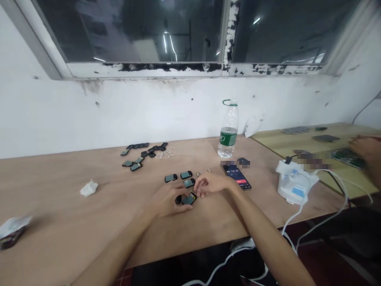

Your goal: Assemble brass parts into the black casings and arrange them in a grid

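Observation:
My left hand [166, 200] rests on the wooden table [74, 222], fingers curled round a small dark rectangular part [189, 199] with a grey-green face. My right hand [210, 183] is just right of it, fingertips pinched together at the part's upper edge; what they pinch is too small to name. Three similar parts [182, 177] lie flat directly behind my hands. A larger scatter of such parts [143, 154] lies farther back to the left, with tiny pale metal bits [164, 154] beside it.
A phone [236, 176] showing a timer lies right of my hands, a water bottle [228, 131] behind it. A white device [293, 183] with cables sits at the right. Crumpled white paper [88, 188] lies left. Another person's hand [366, 150] works at the adjoining table.

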A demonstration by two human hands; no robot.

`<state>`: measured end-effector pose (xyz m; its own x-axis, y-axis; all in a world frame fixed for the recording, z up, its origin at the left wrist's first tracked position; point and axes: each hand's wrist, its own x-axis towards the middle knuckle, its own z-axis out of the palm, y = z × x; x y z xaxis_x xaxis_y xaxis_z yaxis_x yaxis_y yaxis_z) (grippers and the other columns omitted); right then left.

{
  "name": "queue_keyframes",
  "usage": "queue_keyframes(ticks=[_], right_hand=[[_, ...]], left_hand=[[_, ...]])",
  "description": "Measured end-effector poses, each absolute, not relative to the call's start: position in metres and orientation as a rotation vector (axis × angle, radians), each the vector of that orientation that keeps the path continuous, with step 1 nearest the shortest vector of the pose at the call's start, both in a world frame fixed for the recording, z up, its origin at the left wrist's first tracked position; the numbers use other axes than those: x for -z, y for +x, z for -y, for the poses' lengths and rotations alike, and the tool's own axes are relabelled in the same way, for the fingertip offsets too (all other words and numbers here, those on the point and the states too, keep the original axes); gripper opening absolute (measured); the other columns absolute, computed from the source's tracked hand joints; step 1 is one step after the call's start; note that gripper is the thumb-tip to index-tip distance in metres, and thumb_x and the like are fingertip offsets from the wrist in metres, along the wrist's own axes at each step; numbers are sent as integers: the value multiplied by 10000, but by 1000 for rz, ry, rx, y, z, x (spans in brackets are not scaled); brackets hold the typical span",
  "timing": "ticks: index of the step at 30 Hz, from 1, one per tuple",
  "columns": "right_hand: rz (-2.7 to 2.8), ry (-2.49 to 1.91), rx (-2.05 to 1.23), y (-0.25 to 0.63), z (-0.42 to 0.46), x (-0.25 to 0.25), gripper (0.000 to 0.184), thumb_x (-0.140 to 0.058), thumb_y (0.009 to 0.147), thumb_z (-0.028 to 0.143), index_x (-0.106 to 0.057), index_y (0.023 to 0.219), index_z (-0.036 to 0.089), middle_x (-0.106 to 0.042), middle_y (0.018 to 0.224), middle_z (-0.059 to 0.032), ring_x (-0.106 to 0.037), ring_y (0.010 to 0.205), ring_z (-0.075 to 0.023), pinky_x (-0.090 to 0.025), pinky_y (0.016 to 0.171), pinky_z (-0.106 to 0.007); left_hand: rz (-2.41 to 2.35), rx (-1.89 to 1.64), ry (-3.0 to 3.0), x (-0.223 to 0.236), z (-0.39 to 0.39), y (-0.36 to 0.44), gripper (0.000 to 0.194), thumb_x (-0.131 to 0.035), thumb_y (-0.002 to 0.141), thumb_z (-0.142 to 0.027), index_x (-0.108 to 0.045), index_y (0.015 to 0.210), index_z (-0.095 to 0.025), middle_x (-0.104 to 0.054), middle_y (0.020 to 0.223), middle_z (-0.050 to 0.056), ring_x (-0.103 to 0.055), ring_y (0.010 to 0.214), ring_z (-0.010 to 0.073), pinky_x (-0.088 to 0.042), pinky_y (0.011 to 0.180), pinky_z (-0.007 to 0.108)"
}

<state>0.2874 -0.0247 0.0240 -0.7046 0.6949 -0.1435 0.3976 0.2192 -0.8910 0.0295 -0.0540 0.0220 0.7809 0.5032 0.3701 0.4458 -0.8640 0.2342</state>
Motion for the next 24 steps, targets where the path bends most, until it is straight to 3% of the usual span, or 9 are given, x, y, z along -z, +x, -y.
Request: queue_keyframes(ticks=[9,15,24], right_hand=[[2350,-939,-1236,279,29,-24,93,-781,711,231,-783,795,192,-725,686,10,-618,604,-125,-473,539,-206],[2309,-1011,-1241,279,27,-21,222,-855,676,339,-803,839,198,-719,682,6,-630,620,-138,-478,547,-219],[2274,-1000,-1296,276,24,-14,298,-874,655,300,-772,909,184,-733,788,-8,-653,692,-142,-516,609,-232]], left_hand=[[-778,-679,2805,-16,55,30,106,-763,820,-278,-735,918,-249,-740,938,31,-696,910,243,-544,778,336],[-819,-703,2787,-10,53,32,142,-782,767,-269,-736,900,-255,-744,941,35,-694,862,237,-547,753,329],[-829,-694,2777,-3,45,25,126,-788,791,-284,-740,902,-251,-742,938,31,-682,907,242,-543,786,338]])
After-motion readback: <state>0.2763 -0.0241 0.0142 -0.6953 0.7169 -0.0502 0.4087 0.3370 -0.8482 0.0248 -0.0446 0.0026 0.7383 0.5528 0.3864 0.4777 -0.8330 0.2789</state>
